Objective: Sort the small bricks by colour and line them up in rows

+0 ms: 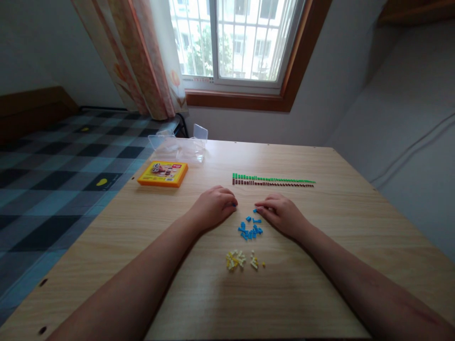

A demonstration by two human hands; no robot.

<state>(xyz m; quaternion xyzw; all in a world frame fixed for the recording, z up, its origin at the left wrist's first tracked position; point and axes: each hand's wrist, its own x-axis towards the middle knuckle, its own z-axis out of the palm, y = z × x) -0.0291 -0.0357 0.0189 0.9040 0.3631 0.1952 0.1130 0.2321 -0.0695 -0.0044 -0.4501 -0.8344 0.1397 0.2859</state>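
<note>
My left hand rests on the wooden table with its fingers closed on a small blue piece, just left of the middle. Opposite it, my right hand pinches another blue piece at its fingertips. Between and nearer than the hands lies a loose pile of blue pieces. Nearer still are small yellow and cream pieces in two groups. Beyond my hands run a row of green pieces and, close in front of it, a row of dark brown pieces.
A yellow-orange box lies at the table's left side. Behind it stands clear plastic packaging. A bed with a checked cover is left of the table. A window and curtain are beyond the far edge.
</note>
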